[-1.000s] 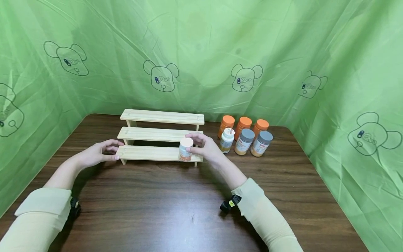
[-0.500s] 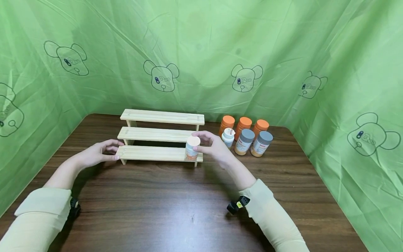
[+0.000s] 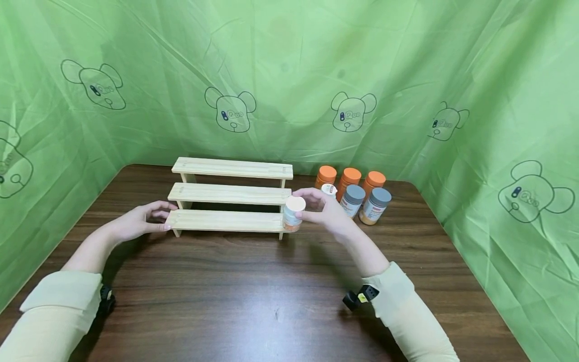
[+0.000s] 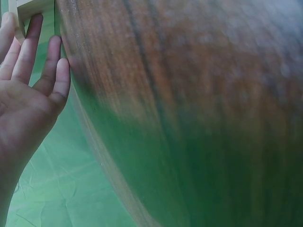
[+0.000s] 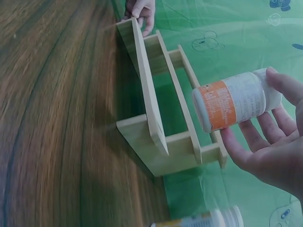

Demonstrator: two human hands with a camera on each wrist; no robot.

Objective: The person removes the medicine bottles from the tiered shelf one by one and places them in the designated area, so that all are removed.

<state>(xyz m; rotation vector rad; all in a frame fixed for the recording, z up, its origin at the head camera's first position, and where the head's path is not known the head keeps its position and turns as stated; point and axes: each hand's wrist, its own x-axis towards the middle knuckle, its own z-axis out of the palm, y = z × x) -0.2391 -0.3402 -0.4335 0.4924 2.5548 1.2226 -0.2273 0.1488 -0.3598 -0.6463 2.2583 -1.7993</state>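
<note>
A white pill bottle (image 3: 293, 213) with an orange lower label is pinched between the thumb and fingers of my right hand (image 3: 332, 217). It overlaps the right end of the lowest step in the head view; the right wrist view shows the bottle (image 5: 234, 100) held off the wood. My left hand (image 3: 137, 221) grips the left end of that step, thumb at the front corner and fingers at the back. The three-step wooden display rack (image 3: 226, 221) carries nothing. In the left wrist view, the fingers of my left hand (image 4: 28, 104) reach to the rack's end.
Right of the rack stand several orange-capped bottles (image 3: 350, 177), two grey-capped bottles (image 3: 374, 207) and a white-capped bottle (image 3: 329, 190) partly hidden by my right hand. The brown wooden table (image 3: 235, 291) ends at a green curtain (image 3: 289, 60) behind.
My right hand has moved right with the pill bottle, along the lowest step to its right end, now covering part of the white-capped bottle. My left hand has stayed in place.
</note>
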